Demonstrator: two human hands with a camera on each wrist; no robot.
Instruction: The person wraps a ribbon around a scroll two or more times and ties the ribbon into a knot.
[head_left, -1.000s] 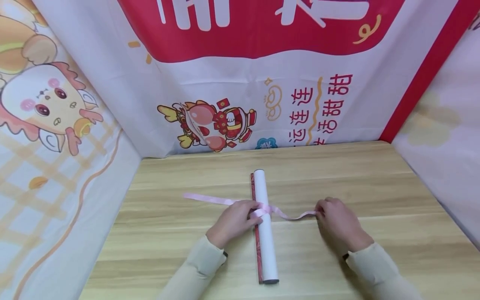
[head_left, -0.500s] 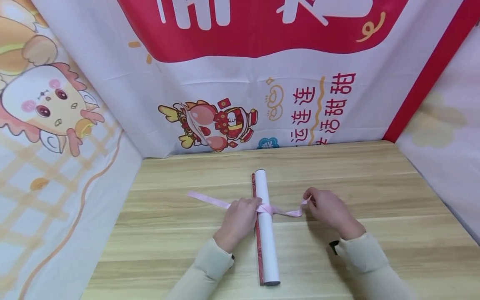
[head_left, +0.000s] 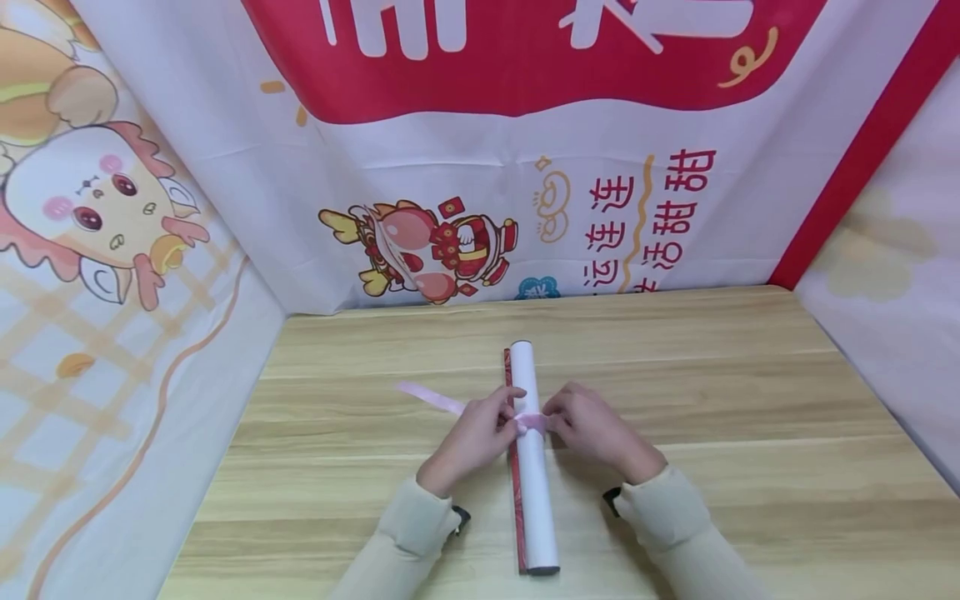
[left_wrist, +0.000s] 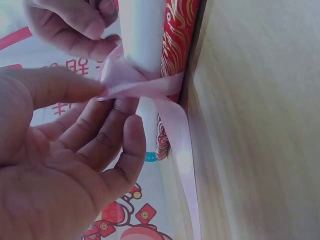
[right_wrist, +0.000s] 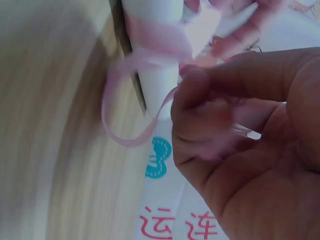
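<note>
On the wood-grain table [head_left: 337,467], the left hand [head_left: 474,437] at 9 o'clock and right hand [head_left: 596,429] at 3 pinch the pink satin ribbon [head_left: 532,422] around the white cylindrical tube [head_left: 537,500]; seemingly a looping step, next needing even tension.

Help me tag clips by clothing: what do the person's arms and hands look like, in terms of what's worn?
The left sleeve and right sleeve are plain cream, long and slightly puffy. A small black piece shows at the left cuff, a second black piece at the right; too small to identify. The left hand and right hand wear no gloves.
</note>
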